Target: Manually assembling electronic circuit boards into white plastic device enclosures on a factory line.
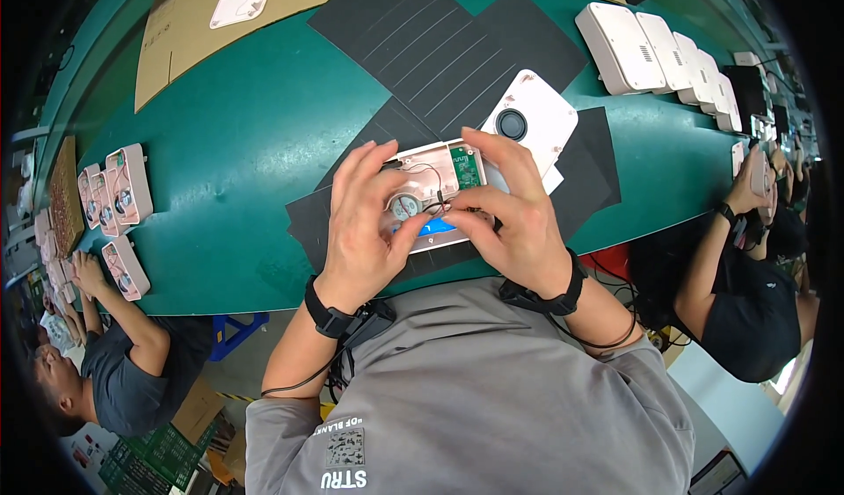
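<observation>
In front of my chest, over dark sheets, I hold an open pinkish-white plastic housing (425, 161). Inside are a green circuit board (466, 168), a round speaker (405, 207), a blue battery (434, 226) and thin wires (437, 194). My left hand (359, 224) is closed round the housing's left side, its thumb reaching in by the battery. One finger of my right hand (520, 212) rests along the upper right edge, while its thumb and another finger pinch at the wires near the middle. The fingertips partly cover what they grip.
A white cover (543, 121) with a round black part lies just beyond my right hand on black sheets (413, 38). Closed white housings (618, 48) stand in a row at far right; open ones (127, 187) sit at left. Co-workers flank the green table (229, 143).
</observation>
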